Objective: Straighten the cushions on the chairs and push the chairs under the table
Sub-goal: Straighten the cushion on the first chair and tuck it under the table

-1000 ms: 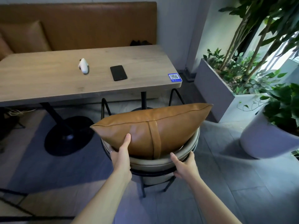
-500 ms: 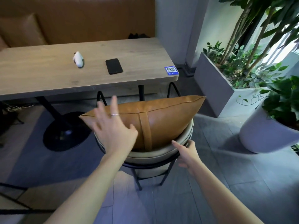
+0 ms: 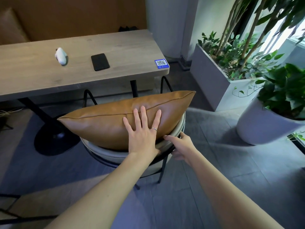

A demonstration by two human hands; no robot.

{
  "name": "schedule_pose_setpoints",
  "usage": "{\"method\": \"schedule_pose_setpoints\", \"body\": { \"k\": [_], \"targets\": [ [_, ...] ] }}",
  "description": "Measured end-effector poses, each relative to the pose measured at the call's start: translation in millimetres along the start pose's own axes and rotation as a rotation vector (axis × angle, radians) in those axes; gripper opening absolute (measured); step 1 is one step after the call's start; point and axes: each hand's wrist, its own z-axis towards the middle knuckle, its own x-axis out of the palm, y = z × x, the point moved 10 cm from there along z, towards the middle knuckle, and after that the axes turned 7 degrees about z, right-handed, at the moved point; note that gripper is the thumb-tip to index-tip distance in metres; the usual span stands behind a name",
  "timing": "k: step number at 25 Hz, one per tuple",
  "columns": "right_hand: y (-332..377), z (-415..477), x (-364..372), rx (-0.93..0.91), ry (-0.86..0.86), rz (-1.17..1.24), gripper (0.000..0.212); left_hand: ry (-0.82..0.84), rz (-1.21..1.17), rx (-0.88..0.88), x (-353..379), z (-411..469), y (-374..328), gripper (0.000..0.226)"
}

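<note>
A table [image 3: 49, 75] is standing at the left, with a bench [image 3: 74, 15] running behind it. A white gadget [image 3: 60, 56], a black phone [image 3: 100, 61] and a blue QR sticker [image 3: 161, 63] are lying on the tabletop, each well apart from the next. The table's black foot [image 3: 54, 141] is resting on the floor just left of the chair [image 3: 115, 154].

The chair is sitting just in front of the table, not tucked under it. A tan cushion [image 3: 105, 123] is standing on edge on the chair, leaning against the backrest, its right corner poking past the rim.

The person's left hand [image 3: 143, 134] is lying flat on the cushion's near face, right of middle, fingers spread, gripping nothing. 1 ring [image 3: 154, 128] is showing on that hand.

The right hand [image 3: 181, 147] is reaching onto the chair's rim at the right, fingers curling over the edge, loosely holding the backrest; how firm the hold is, I cannot tell.

2 planters are standing at the right: 1 grey trough [image 3: 211, 83] and 1 round white pot [image 3: 257, 128], both with green plants.
</note>
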Motion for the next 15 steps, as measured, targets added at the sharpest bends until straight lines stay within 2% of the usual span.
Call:
{"method": "schedule_pose_setpoints", "body": {
  "k": [2,6,15],
  "targets": [
    [-1.2,0.0,0.6,0.001,0.019,0.016,0.084,0.011,-0.015,-0.004,0.0,-0.4,0.1,0.140],
    [-3.3,-0.8,-1.0,0.018,0.021,0.000,0.101,0.006,-0.014,-0.010,-1.8,-2.0,-1.2,0.138],
    [-2.6,-7.9,0.1,-0.012,0.017,0.002,0.107,-0.010,0.011,-0.004,1.0,-2.5,-2.0,0.139]
  ]
}}
